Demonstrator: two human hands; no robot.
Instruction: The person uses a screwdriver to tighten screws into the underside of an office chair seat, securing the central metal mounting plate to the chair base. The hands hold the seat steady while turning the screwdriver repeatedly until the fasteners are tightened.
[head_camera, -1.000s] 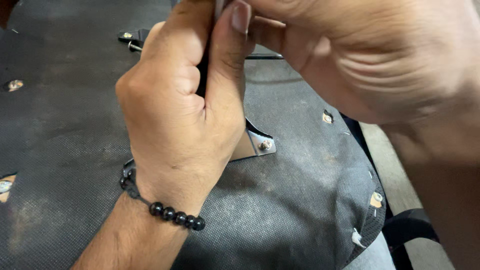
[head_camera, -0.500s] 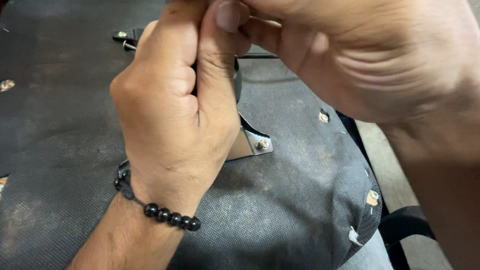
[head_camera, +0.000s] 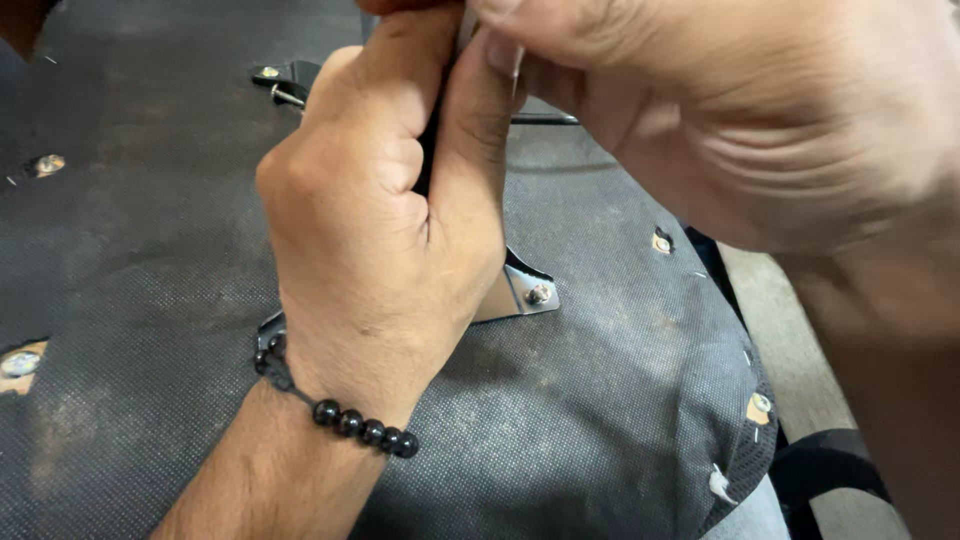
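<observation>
I log my left hand, beaded black bracelet at the wrist, fisted tight around a slim dark upright rod, mostly hidden in the grip. My right hand meets it from above, fingertips pinched on a thin pale metal piece at the rod's top. Beneath: coarse black woven fabric panel, dusty, with a shiny riveted steel bracket.

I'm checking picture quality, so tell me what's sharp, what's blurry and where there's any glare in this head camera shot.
Head view: the left hand, bead bracelet and dark fabric are sharp; the right hand, close to the lens, looks soft; light is even, with a mild shine on the metal bracket.
</observation>
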